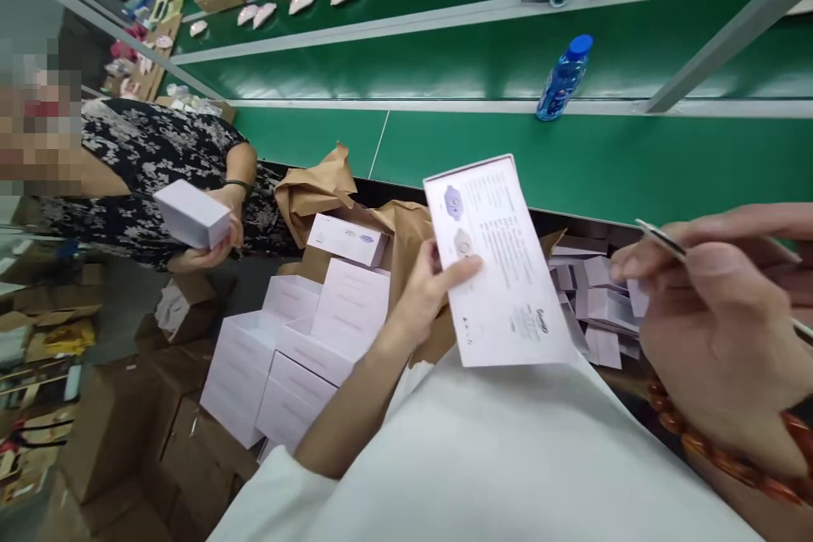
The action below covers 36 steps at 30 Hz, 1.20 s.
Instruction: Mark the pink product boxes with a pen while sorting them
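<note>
My left hand grips a flat white product box by its left edge, printed back facing me, tilted over my lap. My right hand pinches a thin metal tool like tweezers close to the camera on the right, a beaded bracelet on its wrist. Below the box, between both hands, lies a heap of small white labels or cards.
White boxes are stacked at lower left beside brown paper and cardboard cartons. A co-worker in a patterned top at the left holds a white box. A blue bottle lies on the green conveyor; pink parts sit farther back.
</note>
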{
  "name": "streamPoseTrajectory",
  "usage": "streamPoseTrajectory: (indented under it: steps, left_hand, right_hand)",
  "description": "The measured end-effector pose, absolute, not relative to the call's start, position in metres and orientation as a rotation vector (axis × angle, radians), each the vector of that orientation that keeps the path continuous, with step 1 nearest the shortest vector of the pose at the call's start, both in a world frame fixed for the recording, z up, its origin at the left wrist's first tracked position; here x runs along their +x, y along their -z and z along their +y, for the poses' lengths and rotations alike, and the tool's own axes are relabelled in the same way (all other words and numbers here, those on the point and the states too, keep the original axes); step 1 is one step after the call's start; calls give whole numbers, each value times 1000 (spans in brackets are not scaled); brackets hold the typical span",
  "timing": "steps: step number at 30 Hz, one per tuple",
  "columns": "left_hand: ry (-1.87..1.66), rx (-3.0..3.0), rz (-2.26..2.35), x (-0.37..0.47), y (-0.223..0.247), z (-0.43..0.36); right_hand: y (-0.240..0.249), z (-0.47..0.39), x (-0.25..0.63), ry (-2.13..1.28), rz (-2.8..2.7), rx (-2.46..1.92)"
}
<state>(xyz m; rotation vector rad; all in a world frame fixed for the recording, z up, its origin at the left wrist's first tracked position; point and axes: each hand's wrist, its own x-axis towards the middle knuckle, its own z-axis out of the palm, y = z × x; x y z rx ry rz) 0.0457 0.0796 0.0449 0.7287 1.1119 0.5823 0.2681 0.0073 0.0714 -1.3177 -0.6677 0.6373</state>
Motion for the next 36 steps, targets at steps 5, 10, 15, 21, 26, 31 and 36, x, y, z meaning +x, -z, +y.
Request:
streamPoseTrajectory:
  steps: [5,10,15,21,26,31,36]
  left_hand:
    - [-389,891,1132,72,-47,43]
    - [-178,1029,1134,74,-52,37]
    - [-189,1019,1120,72,-45,37]
    - [-188,1076,1135,75,-43,33]
    - [-181,1110,1136,76,-44,34]
    - [-190,1120,1120,74,-44,36]
    - [-181,1114,1119,73,-47,37]
  right_hand:
    - [-83,10,262,-768,-925,-1303]
    - [-64,-2,259,-699,-833,-1392]
    - [-55,-16,261,-694,-1030,-1357]
    - [-34,-24,256,-551,-1052,-1397]
    - [-32,-23,257,-539,-1076,-1356]
    - [-32,-21,257,-535,-1090,-1331]
    - [-32,-18,255,-557,-1093,-1327]
